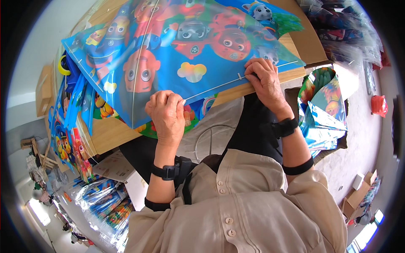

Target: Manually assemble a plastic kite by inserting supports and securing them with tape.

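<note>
A blue kite printed with cartoon dogs lies spread over a wooden table. One thin rod runs down its middle, and a pale strip or rod follows the near edge. At that edge, left of centre, my left hand is closed with the fingers curled, pinching the kite's border; a small white bit shows by the thumb. Farther right along the same edge, my right hand grips the border between thumb and bent fingers, beside a small white fitting.
Blue strips and more printed sheets hang at the left side of the wooden table. At right stands a box of rolled printed sheets. Plastic-wrapped bundles lie lower left; others are piled upper right.
</note>
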Available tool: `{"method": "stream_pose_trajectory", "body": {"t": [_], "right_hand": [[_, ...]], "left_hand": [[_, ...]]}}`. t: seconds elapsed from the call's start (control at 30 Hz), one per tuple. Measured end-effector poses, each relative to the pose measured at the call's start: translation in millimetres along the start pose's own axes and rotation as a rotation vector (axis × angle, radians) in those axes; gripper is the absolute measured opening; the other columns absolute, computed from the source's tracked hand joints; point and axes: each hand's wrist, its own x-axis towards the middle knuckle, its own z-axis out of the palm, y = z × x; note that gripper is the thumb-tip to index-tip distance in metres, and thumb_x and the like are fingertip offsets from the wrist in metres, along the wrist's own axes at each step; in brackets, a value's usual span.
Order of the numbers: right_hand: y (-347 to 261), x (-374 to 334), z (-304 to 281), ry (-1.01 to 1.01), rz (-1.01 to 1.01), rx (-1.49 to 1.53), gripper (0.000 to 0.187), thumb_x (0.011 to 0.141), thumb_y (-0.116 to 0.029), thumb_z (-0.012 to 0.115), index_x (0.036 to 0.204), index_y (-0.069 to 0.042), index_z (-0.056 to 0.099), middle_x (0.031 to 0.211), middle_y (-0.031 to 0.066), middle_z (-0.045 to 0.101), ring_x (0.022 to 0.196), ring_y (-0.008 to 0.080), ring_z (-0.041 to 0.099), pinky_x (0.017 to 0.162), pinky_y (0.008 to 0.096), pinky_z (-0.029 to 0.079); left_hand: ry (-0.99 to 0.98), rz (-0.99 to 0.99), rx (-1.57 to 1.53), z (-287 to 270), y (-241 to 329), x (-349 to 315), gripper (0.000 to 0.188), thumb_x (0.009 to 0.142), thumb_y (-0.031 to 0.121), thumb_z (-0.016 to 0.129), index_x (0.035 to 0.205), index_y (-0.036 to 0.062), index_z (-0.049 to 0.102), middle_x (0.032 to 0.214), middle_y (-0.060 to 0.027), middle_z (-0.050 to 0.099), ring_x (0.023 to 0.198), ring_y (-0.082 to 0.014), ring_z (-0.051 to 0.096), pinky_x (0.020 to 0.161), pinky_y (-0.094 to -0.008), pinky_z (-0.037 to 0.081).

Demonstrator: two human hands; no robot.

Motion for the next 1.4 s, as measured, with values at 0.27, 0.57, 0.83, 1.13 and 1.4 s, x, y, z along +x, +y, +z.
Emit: {"method": "stream_pose_trajectory", "body": {"t": [0.27,0.57,0.83,1.13,1.4], "right_hand": [[3.9,1.1,2.7,0.016,-0.008,-0.004,0.005,0.079,-0.008,0.06,0.083,-0.009,0.057,0.098,0.0016,0.058,0.096,0.0243,0.05,0.086,0.037,0.034],[9.0,1.4,1.7,0.015,-0.038,-0.02,0.003,0.079,-0.009,0.059,0.082,-0.009,0.057,0.092,0.0015,0.058,0.091,0.0251,0.051,0.083,0.0376,0.036],[10.1,-1.3,3.7,0.057,-0.06,-0.055,0.006,0.078,-0.01,0.06,0.083,-0.01,0.058,0.092,0.0006,0.058,0.09,0.0239,0.052,0.08,0.0369,0.036],[9.3,-2.5,3.2,0.072,-0.05,-0.045,0.005,0.078,-0.011,0.06,0.082,-0.01,0.057,0.093,0.0005,0.058,0.09,0.0238,0.051,0.079,0.0366,0.036],[9.4,-2.7,4.1,0.072,-0.046,-0.041,0.006,0.077,-0.011,0.06,0.08,-0.01,0.056,0.093,0.0011,0.057,0.09,0.0245,0.05,0.079,0.0367,0.035]], "left_hand": [[-0.077,-0.016,0.056,-4.2,16.4,9.8,0.015,0.071,0.005,0.07,0.081,0.0098,0.06,0.087,-0.003,0.055,0.092,-0.0235,0.052,0.081,-0.0391,0.037],[-0.095,0.149,-0.209,49.8,71.2,44.6,0.014,0.07,0.002,0.069,0.078,0.0048,0.058,0.079,-0.0069,0.054,0.079,-0.0282,0.053,0.071,-0.039,0.043],[-0.083,0.138,-0.186,68.6,83.4,53.2,0.014,0.071,0.005,0.069,0.076,0.0066,0.057,0.077,-0.0054,0.054,0.077,-0.0269,0.052,0.068,-0.0396,0.041],[-0.021,0.156,-0.176,74.1,89.6,56.5,0.011,0.07,0.003,0.068,0.074,0.0074,0.059,0.071,-0.0036,0.054,0.072,-0.0261,0.053,0.066,-0.0385,0.041],[-0.022,0.15,-0.171,76.7,93.6,57.6,0.01,0.071,0.004,0.069,0.074,0.0077,0.06,0.071,-0.0035,0.054,0.073,-0.0257,0.054,0.067,-0.0387,0.041]]}}
